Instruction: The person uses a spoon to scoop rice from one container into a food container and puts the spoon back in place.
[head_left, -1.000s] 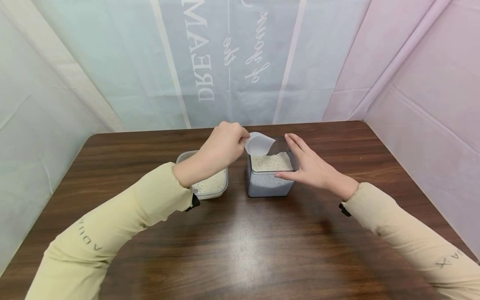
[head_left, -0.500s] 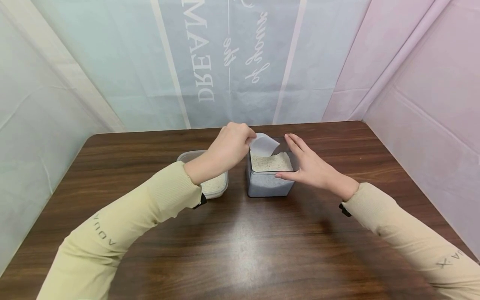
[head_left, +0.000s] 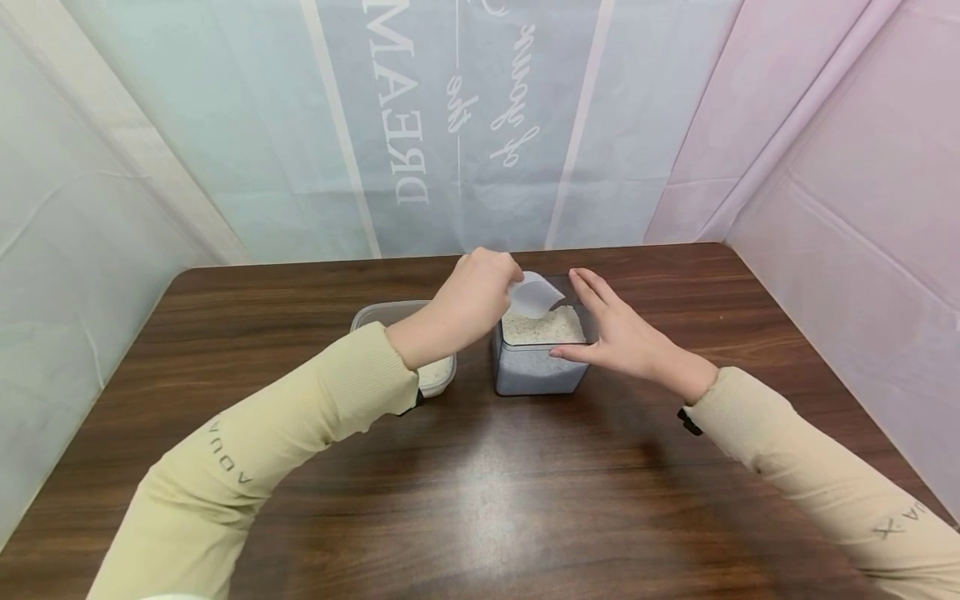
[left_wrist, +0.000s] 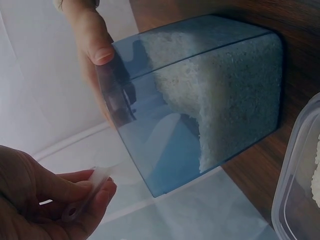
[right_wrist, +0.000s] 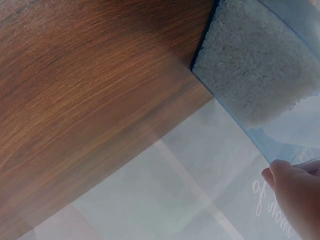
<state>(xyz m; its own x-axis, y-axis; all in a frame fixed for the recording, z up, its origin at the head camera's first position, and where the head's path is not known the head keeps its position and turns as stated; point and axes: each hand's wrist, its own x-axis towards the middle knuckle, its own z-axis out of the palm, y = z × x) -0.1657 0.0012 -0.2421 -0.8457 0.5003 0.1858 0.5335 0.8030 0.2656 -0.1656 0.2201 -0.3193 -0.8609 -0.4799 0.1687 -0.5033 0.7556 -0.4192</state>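
Note:
My left hand point(head_left: 476, 296) pinches the handle of a translucent white scoop point(head_left: 534, 297) between thumb and fingers. The scoop's bowl is tilted inside the top of a clear blue-grey square container point(head_left: 536, 379), close above the rice point(head_left: 555, 327). Through the container wall, the left wrist view shows the bowl faintly beside the rice point(left_wrist: 240, 95), which slopes. My right hand point(head_left: 622, 333) holds the container at its right side, thumb on the front and fingers at the back rim. In the right wrist view, fingers point(right_wrist: 292, 192) bend over the rim. Whether the bowl carries rice cannot be seen.
A clear plastic tub point(head_left: 382, 312) with rice stands left of the container, partly hidden under my left forearm. Both stand on a dark wooden table point(head_left: 480, 483). Behind is a fabric curtain point(head_left: 480, 150) with printed lettering; pale cloth hangs at both sides.
My left hand and the scoop have moved right and slightly down, further over the container. The left forearm now covers more of the tub. My right hand and the container have stayed put.

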